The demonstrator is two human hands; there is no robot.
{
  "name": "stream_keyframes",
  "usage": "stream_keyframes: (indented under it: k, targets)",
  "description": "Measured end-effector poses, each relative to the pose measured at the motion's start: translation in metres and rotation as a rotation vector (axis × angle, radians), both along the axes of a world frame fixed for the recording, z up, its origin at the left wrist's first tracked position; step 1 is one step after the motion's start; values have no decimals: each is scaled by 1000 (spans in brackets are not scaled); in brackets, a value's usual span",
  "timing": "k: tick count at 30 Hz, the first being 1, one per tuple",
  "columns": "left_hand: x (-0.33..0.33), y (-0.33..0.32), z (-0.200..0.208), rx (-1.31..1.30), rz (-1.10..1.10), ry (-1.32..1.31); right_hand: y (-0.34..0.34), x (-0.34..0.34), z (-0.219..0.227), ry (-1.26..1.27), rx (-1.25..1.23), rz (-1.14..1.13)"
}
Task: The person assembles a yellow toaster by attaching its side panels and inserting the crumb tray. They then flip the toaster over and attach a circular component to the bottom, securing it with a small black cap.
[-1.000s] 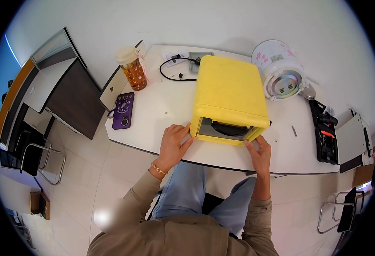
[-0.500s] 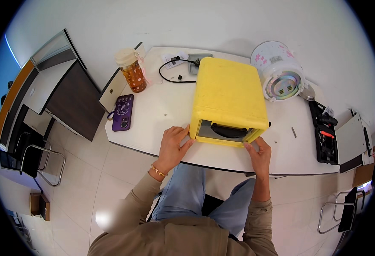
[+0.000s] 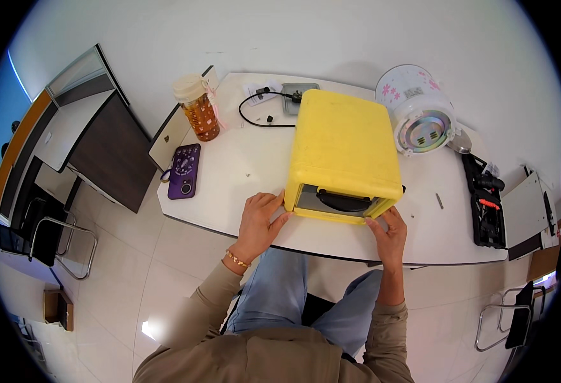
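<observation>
A yellow toaster oven [image 3: 347, 140] stands on the white table [image 3: 242, 159], its glass door and black handle [image 3: 343, 200] facing me. My left hand [image 3: 258, 225] grips its near left lower corner, thumb in front and fingers along the side. At the near right lower corner, my right hand [image 3: 390, 237] grips it the same way, thumb at the front edge. The undersides of the fingers are hidden. A black power cord [image 3: 245, 116] runs out behind the oven on the left.
A tumbler with amber drink [image 3: 202, 118] and a purple phone [image 3: 184, 171] are on the left. To the right lie a white flower-print appliance [image 3: 424, 124], a small metal bit [image 3: 439, 201] and an opened black tool case [image 3: 486, 210]. A grey tray [image 3: 299, 89] sits behind.
Both hands keep their places at the oven's front corners. The whole view has shifted very slightly; nothing else has visibly moved.
</observation>
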State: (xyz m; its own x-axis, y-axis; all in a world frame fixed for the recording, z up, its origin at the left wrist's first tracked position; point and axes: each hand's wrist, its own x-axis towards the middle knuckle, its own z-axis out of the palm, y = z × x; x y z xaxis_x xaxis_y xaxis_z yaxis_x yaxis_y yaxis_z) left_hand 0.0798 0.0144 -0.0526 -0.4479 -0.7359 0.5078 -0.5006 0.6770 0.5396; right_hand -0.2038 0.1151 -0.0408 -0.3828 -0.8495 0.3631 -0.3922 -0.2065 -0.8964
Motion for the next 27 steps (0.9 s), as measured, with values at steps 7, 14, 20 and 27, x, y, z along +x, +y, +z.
stream_keyframes:
  k: [7,14,20,27]
  targets:
    - [0,0,0,-6,4,-13,0,0,0,53,7,-20]
    - [1,0,-1,-2,4,-17,0,0,0,59,4,-20]
    - [1,0,-2,-11,6,-14,0,1,2,80,8,-24]
    - [0,-1,-2,-23,0,-3,1,0,1,56,10,-32]
